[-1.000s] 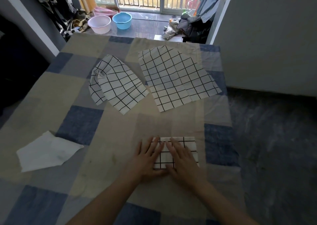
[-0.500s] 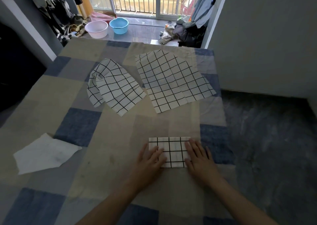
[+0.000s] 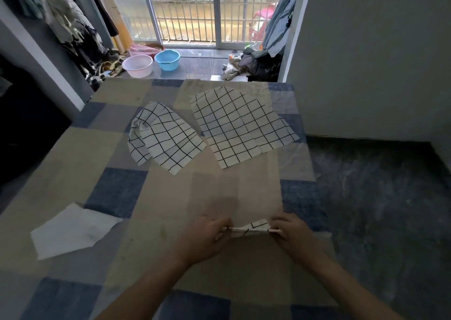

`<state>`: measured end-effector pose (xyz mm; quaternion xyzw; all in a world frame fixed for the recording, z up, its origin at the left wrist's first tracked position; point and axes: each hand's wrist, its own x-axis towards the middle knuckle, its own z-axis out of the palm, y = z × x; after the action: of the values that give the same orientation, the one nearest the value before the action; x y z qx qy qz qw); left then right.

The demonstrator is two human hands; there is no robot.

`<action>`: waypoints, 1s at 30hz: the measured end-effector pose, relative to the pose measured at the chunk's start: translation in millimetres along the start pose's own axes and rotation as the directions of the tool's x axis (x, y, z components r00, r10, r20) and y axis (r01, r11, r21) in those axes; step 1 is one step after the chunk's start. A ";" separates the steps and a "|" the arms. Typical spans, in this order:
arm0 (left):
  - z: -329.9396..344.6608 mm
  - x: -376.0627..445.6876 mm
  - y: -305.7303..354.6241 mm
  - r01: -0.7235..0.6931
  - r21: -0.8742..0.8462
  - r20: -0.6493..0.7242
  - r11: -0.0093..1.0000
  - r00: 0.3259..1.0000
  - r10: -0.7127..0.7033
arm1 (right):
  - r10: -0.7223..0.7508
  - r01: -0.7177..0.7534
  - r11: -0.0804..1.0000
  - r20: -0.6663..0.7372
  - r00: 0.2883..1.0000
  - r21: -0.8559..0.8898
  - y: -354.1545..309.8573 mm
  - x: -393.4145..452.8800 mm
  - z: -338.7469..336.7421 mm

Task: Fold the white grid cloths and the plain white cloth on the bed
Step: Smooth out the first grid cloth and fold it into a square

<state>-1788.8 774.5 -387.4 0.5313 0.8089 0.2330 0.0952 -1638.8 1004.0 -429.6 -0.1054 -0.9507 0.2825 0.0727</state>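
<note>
A small folded grid cloth (image 3: pixel 251 229) is lifted edge-on just above the bed near its front. My left hand (image 3: pixel 207 236) pinches its left end and my right hand (image 3: pixel 292 234) pinches its right end. Farther back lie two unfolded white grid cloths: a rumpled one (image 3: pixel 166 136) at centre-left and a flatter, larger one (image 3: pixel 239 127) to its right. A plain white cloth (image 3: pixel 73 232) lies spread at the left of the bed.
The bed (image 3: pixel 117 190) has a beige and blue patchwork cover; its right edge drops to a dark floor (image 3: pixel 378 197). Beyond the far edge stand a pink basin (image 3: pixel 138 66) and a blue basin (image 3: pixel 167 60), piled clothes and a barred glass door.
Earlier both hands pressed the folded grid cloth flat on the bed. Now they grip its two ends and have raised it edge-on.
</note>
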 end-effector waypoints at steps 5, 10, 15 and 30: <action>2.2 -10.8 29.6 0.316 -0.410 0.174 0.856 0.948 -0.266 | 0.234 -0.245 0.809 0.089 0.968 0.534 -8.7 -11.2 -55.8; 40.9 -16.5 60.6 0.597 -0.751 0.411 0.283 0.757 -0.507 | 0.386 -0.492 0.733 0.308 0.870 0.471 -9.0 4.4 -103.2; 67.8 -16.4 83.2 0.638 -0.763 0.429 0.104 0.620 -0.657 | 0.529 -0.775 0.589 0.616 0.583 0.229 12.8 -4.7 -88.3; 81.3 -25.4 75.0 0.724 -0.238 0.398 0.647 0.680 -0.615 | 0.582 -0.603 0.796 0.221 0.783 0.042 -0.6 17.3 -36.2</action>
<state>-1684.4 798.4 -424.9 0.1887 0.8653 0.2531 0.3894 -1648.4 1026.6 -397.8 -0.3662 -0.8546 0.3519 -0.1084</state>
